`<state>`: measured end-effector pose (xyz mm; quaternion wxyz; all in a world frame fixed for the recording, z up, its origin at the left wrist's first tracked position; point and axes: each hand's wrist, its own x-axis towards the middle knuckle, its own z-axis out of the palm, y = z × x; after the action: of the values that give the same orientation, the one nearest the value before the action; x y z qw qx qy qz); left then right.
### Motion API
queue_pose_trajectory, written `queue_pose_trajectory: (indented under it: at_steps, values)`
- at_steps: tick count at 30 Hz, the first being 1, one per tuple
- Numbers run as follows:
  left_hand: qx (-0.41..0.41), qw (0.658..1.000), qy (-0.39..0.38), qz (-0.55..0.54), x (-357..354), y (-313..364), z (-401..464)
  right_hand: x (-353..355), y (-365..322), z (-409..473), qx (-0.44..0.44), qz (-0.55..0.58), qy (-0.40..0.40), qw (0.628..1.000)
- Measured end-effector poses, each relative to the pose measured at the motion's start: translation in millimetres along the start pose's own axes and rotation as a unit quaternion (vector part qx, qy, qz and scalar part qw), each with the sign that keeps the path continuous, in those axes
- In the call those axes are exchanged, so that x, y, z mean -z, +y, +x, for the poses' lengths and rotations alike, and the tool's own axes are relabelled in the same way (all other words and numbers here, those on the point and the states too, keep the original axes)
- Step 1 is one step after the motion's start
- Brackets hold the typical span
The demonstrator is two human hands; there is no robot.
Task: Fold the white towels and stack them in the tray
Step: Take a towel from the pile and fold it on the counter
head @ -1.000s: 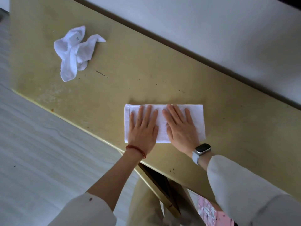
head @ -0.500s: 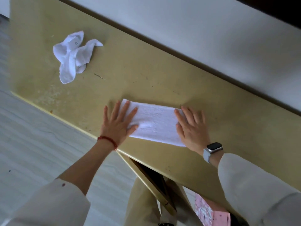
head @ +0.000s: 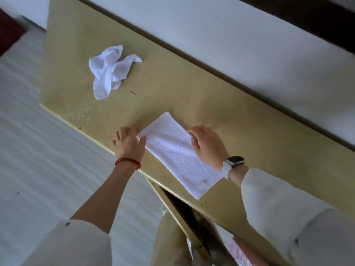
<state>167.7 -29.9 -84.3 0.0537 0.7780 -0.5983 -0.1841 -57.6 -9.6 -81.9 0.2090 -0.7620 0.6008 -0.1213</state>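
A folded white towel [head: 172, 150] lies as a long strip, slanted across the yellow table [head: 240, 127], with its near end at the table's front edge. My left hand [head: 128, 145] is at the strip's far left corner, thumb on the cloth and fingers curled at its edge. My right hand [head: 208, 145] covers the strip's right long edge near the far end, its bent fingers closing on that edge. A crumpled white towel [head: 109, 73] sits at the table's far left. No tray is in view.
A pale wall [head: 249, 45] runs along the table's back edge. Light wood floor [head: 48, 160] lies to the left of the table. Below the front edge, a drawer opening [head: 184, 214] shows beside my legs.
The folded towel has turned from lying crosswise to slanting toward me. Both hands left its flat top and went to its far end, the fingers curling at its edges.
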Motion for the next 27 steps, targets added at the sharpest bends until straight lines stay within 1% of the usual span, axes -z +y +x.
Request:
queue_pose_trajectory:
  at_steps: [2, 4, 7, 10, 13, 16, 17, 20, 22, 25, 27]
  values:
    - [0.048, 0.998, -0.024, -0.026, 1.9, 4.0, 2.5, -4.5, -11.9, 31.1, -0.016, 0.011, -0.014, 1.0]
    - [0.084, 0.994, -0.048, -0.051, 2.9, 7.1, 7.4, -8.3, -22.2, 59.8, -0.017, 0.002, -0.048, 0.999]
    - [0.111, 0.989, -0.078, -0.062, 1.9, 7.2, 15.0, -10.5, -31.9, 93.6, 0.037, -0.047, -0.119, 0.991]
    - [0.107, 0.988, -0.108, -0.027, 3.8, 7.4, 21.1, -6.5, -35.6, 112.2, 0.077, -0.084, -0.183, 0.977]
    - [0.104, 0.985, -0.134, -0.005, 6.6, 10.3, 24.5, 0.3, -39.4, 125.7, 0.068, -0.118, -0.238, 0.962]
    - [0.084, 0.99, -0.109, -0.008, 7.1, 12.6, 20.7, 4.0, -43.9, 135.7, 0.076, -0.181, -0.263, 0.945]
    - [0.072, 0.993, -0.097, -0.017, 7.2, 12.4, 18.9, 3.9, -44.2, 138.1, 0.074, -0.181, -0.269, 0.943]
    - [0.053, 0.99, -0.098, -0.083, 11.1, 8.4, 17.8, 10.2, -45.5, 140.4, 0.039, -0.081, -0.308, 0.947]
    - [0.042, 0.984, -0.103, -0.141, 14.8, 4.7, 21.3, 17.2, -44.2, 141.2, 0.037, -0.032, -0.316, 0.947]
    - [0.024, 0.971, -0.116, -0.208, 20.6, 3.8, 27.9, 23.3, -40.2, 145.1, 0.019, 0.014, -0.333, 0.943]
    - [0.017, 0.965, -0.11, -0.238, 23.3, 5.8, 32.3, 24.7, -39.0, 148.8, 0.012, 0.008, -0.339, 0.941]
